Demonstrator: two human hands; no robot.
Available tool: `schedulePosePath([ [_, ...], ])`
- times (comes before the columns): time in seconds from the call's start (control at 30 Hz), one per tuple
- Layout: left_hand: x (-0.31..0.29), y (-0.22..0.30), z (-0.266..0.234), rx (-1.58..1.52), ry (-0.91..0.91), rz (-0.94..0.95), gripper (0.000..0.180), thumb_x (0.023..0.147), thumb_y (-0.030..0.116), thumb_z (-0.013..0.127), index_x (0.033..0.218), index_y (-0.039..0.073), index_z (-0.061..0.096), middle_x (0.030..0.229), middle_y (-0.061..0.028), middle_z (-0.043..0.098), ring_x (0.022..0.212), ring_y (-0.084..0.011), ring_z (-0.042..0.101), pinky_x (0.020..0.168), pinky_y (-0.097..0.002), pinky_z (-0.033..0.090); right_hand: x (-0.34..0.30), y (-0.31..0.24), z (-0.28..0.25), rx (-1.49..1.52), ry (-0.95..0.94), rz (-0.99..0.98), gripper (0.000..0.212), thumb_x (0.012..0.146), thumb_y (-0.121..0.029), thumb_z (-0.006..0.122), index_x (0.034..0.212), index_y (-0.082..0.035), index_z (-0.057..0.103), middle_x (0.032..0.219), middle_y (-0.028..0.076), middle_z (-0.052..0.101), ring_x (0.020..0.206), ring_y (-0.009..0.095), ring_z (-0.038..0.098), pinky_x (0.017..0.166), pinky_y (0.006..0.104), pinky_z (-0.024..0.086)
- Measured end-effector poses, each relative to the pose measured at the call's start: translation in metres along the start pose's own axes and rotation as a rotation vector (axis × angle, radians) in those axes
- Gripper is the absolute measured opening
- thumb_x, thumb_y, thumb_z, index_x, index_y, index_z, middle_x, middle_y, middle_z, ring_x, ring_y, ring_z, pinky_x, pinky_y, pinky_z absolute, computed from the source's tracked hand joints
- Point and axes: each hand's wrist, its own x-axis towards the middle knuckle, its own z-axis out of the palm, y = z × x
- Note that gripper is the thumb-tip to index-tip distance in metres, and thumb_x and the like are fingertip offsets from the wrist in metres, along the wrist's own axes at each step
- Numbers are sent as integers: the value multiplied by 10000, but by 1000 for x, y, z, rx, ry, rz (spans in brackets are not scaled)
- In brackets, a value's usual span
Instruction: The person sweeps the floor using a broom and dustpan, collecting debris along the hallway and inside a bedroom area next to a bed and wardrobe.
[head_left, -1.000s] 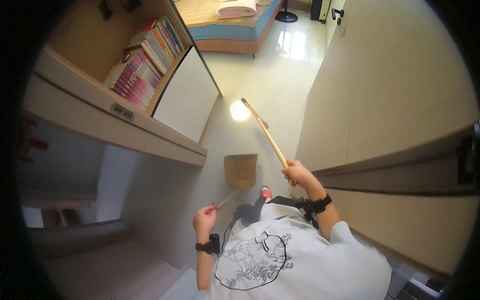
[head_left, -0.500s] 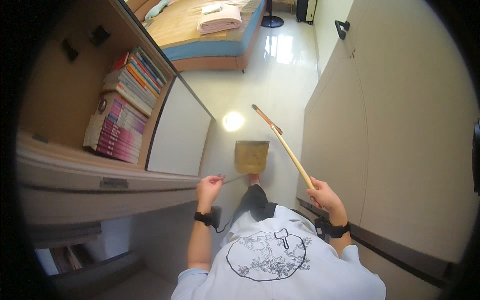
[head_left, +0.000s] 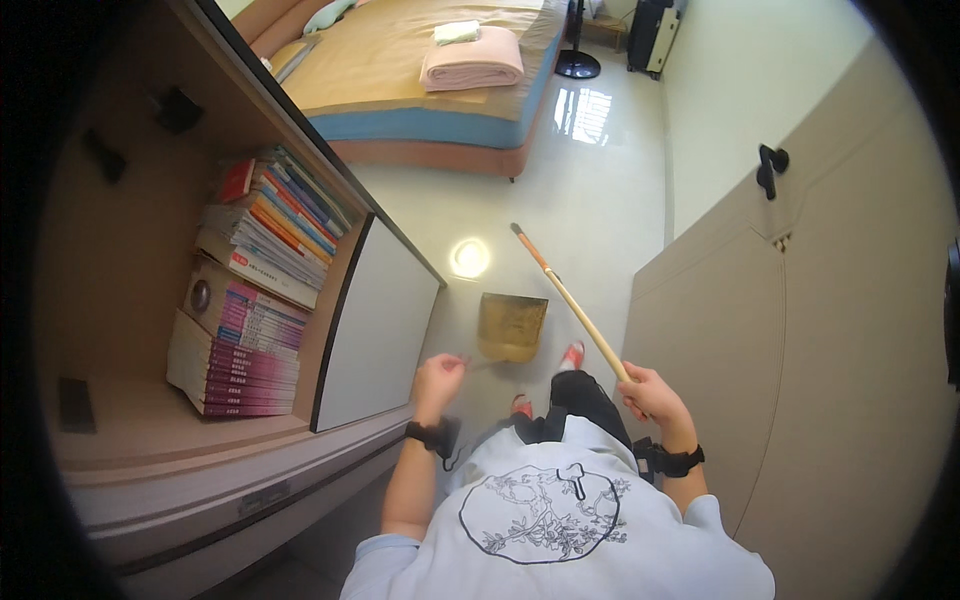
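Note:
My left hand (head_left: 440, 385) is closed on the thin handle of a dustpan; the handle itself is faint and blurred. Its yellowish-brown pan (head_left: 512, 328) hangs or rests low, just ahead of my feet, and I cannot tell whether it touches the floor. On the other side, my right hand (head_left: 652, 393) is wrapped round the pale wooden handle of a broom (head_left: 590, 322). The broom slants away forward and to the left. Its narrow reddish-brown head with a dark tip is beyond the dustpan, seen almost edge-on.
An open bookcase (head_left: 130, 330) with stacked books (head_left: 250, 360) and a white panel (head_left: 375, 320) lines the left. At right stands a beige door (head_left: 820, 330) with a black handle (head_left: 770, 170). Ahead are a bed (head_left: 400, 125), a black stand base (head_left: 578, 65) and a suitcase (head_left: 650, 40).
I have stepped forward; the bookcase and door handle have come nearer, and both red shoes now show. Broom and dustpan have moved along with me, the broom head turning more edge-on.

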Motion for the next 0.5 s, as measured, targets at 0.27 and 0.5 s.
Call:
schedulePosePath([
  [0.27,108,44,4,-34,50,-75,184,663,222,570,762,86,645,682,-68,629,618,-183,597,556,-277,450,125,-133,-49,-152,-44,92,213,769,-79,477,975,-23,474,533,5,417,337,78,373,290,230,294],
  [0.5,189,86,6,-58,134,-240,154,676,228,567,724,99,636,647,-69,615,593,-185,586,532,-292,438,226,-264,-78,-431,-182,93,246,760,-93,483,988,-1,467,528,20,427,329,101,382,295,240,305],
])
